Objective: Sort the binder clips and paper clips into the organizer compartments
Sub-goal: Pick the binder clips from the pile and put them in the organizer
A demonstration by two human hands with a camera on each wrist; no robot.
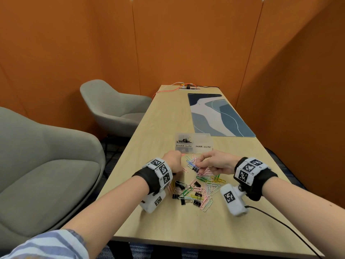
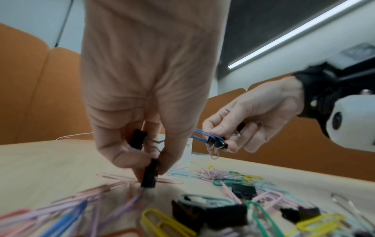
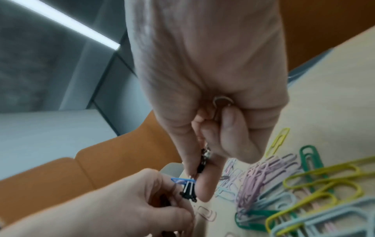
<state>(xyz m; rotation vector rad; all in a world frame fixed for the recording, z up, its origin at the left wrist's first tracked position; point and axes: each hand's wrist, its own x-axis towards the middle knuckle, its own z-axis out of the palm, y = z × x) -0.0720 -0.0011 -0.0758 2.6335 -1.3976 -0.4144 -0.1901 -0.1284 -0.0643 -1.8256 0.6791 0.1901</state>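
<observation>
On the pale wooden table a clear plastic organizer stands at 12 o'clock from the hands, its near face hand-lettered BINDER CLIPS on the left compartment and PAPER CLIPS on the right; the left compartment already holds a dark heap of small black binder clips, while what lies in the right one cannot be made out. Nearer the person, between the two wrists, lies a loose pile of paper clips — pink, lilac, pale blue, yellow, green and one or two blue — with more black binder clips mixed through it. The left hand points fingers-down over the pile's 9 o'clock edge, thumb and fingers curled round two black binder clips, one tucked higher in the palm and one pinched at the fingertips just above the pink paper clips. The right hand, at 3 o'clock from the left and raised off the table, pinches another black binder clip between thumb and forefinger, with a blue paper clip and a pale pink one tangled in its wire handles — the right wrist view also shows a silver wire loop tucked under its curled fingers. Beyond the organizer, at 1 o'clock, lies a blue and white patterned mat.
</observation>
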